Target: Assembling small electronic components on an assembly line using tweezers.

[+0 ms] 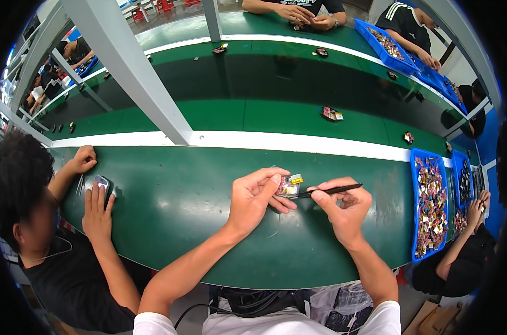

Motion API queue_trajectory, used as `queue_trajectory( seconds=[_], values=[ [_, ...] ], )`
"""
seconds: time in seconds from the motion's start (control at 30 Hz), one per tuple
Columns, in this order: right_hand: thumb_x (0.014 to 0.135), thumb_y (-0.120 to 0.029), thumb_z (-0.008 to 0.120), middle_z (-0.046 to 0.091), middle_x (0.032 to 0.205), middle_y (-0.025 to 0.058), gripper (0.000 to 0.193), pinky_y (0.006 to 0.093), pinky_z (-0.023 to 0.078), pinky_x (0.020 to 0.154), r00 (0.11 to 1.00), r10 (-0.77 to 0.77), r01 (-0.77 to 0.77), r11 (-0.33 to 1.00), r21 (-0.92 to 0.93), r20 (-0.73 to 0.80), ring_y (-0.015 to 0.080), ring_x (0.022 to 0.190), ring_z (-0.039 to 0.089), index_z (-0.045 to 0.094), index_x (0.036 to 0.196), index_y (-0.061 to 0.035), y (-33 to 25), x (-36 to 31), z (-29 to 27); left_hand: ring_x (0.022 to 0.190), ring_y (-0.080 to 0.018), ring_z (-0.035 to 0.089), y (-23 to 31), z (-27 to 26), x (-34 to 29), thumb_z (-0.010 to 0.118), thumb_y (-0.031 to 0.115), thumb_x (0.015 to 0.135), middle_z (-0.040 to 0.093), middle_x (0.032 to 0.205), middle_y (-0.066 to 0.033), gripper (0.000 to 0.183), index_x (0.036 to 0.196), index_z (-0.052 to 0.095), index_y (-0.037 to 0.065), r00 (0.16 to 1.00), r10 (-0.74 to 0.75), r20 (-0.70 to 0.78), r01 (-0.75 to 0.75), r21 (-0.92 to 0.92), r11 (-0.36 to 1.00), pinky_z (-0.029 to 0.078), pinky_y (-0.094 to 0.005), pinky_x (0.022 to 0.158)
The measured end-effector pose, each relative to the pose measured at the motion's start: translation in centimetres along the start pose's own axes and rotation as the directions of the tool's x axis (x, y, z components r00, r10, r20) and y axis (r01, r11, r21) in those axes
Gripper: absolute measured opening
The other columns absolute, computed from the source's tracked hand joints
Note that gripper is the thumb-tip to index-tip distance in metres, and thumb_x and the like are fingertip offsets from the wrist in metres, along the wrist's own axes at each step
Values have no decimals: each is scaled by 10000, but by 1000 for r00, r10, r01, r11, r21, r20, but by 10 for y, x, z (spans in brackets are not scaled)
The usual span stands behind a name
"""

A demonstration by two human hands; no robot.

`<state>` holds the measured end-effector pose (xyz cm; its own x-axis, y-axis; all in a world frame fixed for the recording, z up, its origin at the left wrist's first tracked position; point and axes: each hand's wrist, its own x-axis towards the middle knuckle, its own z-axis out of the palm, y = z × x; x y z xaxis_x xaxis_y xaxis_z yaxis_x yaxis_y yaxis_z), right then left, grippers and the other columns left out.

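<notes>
My left hand (pixel 248 201) is closed on a small reddish and silvery electronic-looking part (pixel 287 188), pinching it between thumb and fingers above the green table. A yellow and white tab stands up at its upper right corner; its exact kind is unclear. Black tweezers (pixel 342 189) lie in the closed fingers of my right hand (pixel 345 211), nearly level and pointing left. Their tip reaches the part's lower right edge, but whether it grips anything is too small to tell.
A blue tray (pixel 413 206) heaped with similar parts stands at right, with another blue tray (pixel 457 178) beyond. Past the white rail (pixel 303 145), loose parts (pixel 331 114) lie along the belt. A grey post (pixel 130 67) rises left of centre. Co-workers sit on both sides; the left one touches a phone (pixel 101 182).
</notes>
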<state>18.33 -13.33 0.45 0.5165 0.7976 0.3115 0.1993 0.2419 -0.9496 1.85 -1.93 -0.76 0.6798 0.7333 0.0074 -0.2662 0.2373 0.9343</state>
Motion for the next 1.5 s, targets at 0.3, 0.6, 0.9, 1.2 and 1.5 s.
queue_trajectory(
  seconds=[0.3,0.6,0.9,1.2,1.5],
  values=[
    [751,-19,853,763,803,43,135,192,293,414,968,-251,238,941,-243,-24,11,442,461,768,856,-21,-1,-7,5,755,-277,744,-3,10,-1,513,142,1046,701,973,-226,297,1198,607,-95,999,21,-31,-22,-23,999,635,-331,604],
    [743,-27,859,764,802,31,126,195,302,422,975,-222,215,940,-264,3,17,438,456,773,836,-27,0,-8,0,812,-260,738,-7,16,-3,512,143,1048,698,1015,-220,296,1213,603,-85,1000,23,6,-23,-15,1000,652,-349,638],
    [727,-34,855,766,786,33,129,213,322,433,942,-321,334,885,-323,95,47,414,477,779,824,-71,-4,-7,-9,806,-254,740,-4,16,-1,543,133,1032,702,1024,-216,298,1217,591,-97,994,-87,62,90,-45,995,647,-327,641],
    [708,-17,841,766,769,15,149,228,355,465,848,-485,530,761,-374,215,70,452,558,785,826,-89,-7,-7,-10,751,-227,740,-9,22,-1,613,66,990,706,987,-201,254,1184,588,-96,997,-73,7,73,4,997,631,-303,612],
    [702,-1,844,773,794,24,131,223,330,438,863,-472,504,782,-366,181,53,398,461,765,775,-76,-5,-6,-13,705,-186,723,-13,31,-1,583,27,991,709,954,-168,228,1185,577,-93,996,-85,-23,87,105,991,622,-289,595]
  ],
)
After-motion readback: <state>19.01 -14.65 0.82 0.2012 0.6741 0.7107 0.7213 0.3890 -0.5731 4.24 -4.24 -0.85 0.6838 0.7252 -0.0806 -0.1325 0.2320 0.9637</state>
